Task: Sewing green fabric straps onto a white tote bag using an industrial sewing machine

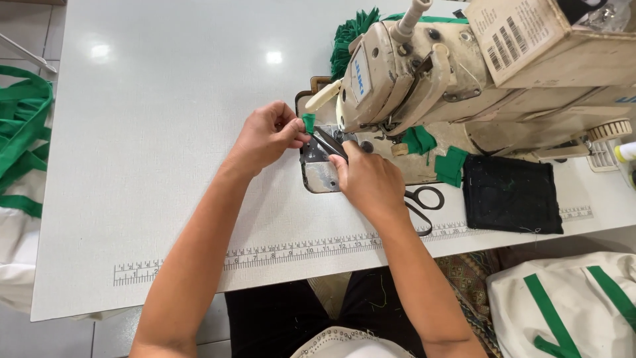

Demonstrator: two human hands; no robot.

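In the head view, the left hand point(266, 136) pinched a small green fabric piece point(309, 122) between thumb and fingertips, just at the foot of the cream sewing machine point(397, 73), at about 12 o'clock from the person. The right hand point(368, 180) lay curled on the metal plate point(319, 174) under the needle, fingertips pressing down beside the fabric; whether it gripped anything could not be told. Scissors point(424, 202) lay on the white bench point(152, 152) just at 3 o'clock of the right hand, with a black cloth pad point(510, 193) farther that way. Folded green pieces point(450, 164) sat beside the machine, and green straps point(20, 126) hung at 9 o'clock.
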